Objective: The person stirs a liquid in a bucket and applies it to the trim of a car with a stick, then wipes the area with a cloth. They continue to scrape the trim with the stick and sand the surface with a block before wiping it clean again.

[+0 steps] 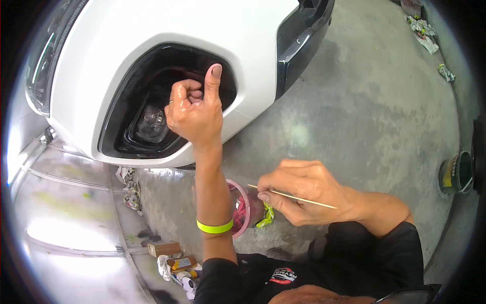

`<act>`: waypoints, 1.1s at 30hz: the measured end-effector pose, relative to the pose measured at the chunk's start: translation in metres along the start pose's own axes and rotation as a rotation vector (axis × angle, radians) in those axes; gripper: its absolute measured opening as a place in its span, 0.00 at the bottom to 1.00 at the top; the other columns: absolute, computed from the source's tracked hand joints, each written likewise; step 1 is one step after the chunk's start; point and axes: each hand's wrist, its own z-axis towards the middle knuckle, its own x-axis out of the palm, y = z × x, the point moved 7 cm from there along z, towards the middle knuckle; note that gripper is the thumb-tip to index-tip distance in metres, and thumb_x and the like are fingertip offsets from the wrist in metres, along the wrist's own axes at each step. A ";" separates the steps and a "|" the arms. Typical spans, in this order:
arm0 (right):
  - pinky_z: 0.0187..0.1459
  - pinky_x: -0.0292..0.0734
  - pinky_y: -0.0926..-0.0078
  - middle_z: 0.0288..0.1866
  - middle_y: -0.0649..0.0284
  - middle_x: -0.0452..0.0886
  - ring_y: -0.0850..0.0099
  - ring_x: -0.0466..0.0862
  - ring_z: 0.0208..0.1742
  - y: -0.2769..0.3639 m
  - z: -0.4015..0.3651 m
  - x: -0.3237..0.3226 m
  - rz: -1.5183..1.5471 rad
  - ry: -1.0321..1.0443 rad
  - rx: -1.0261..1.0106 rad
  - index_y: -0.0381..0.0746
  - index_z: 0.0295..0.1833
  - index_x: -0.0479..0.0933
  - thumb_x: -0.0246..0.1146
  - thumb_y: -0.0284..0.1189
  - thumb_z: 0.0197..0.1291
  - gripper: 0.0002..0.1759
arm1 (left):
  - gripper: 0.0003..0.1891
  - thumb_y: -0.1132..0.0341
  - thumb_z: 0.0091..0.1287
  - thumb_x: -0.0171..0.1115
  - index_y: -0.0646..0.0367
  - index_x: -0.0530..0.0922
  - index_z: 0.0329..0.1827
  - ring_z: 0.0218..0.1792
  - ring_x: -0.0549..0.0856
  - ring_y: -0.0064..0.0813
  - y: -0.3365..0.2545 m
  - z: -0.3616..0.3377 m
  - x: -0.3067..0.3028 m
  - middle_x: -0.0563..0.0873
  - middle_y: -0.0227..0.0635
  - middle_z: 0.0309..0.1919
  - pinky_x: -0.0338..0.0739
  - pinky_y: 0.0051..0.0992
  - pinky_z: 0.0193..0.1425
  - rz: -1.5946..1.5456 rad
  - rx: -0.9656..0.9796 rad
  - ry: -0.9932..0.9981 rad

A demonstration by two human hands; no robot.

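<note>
- Bumper (167, 30), 11 o'clock: its dark lamp recess (147, 126) faces the person, within easy reach.
- Left hand (195, 111), just above centre: fingers curled shut and thumb up, at the recess edge, seemingly steadying there. I cannot tell if it holds anything.
- Right hand (304, 197), 4 o'clock: pinching a stick pen-fashion, likely for fine control.
- Jar (243, 207), 6 o'clock: tilted, just beside the right hand.
- Stick (304, 199): thin, its tip just above the jar.

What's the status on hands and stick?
Left hand fisted, thumb up, at fog lamp recess. Right hand pinching thin stick by pink-rimmed container. Nothing else in front of recess.
</note>
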 end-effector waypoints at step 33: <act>0.29 0.77 0.69 0.30 0.59 0.85 0.64 0.82 0.28 -0.002 -0.001 0.006 -0.038 0.064 0.027 0.34 0.41 0.83 0.74 0.20 0.57 0.08 | 0.26 0.86 0.50 0.70 0.48 0.90 0.50 0.35 0.79 0.26 -0.014 -0.029 0.001 0.79 0.37 0.52 0.78 0.25 0.37 0.096 0.635 -0.058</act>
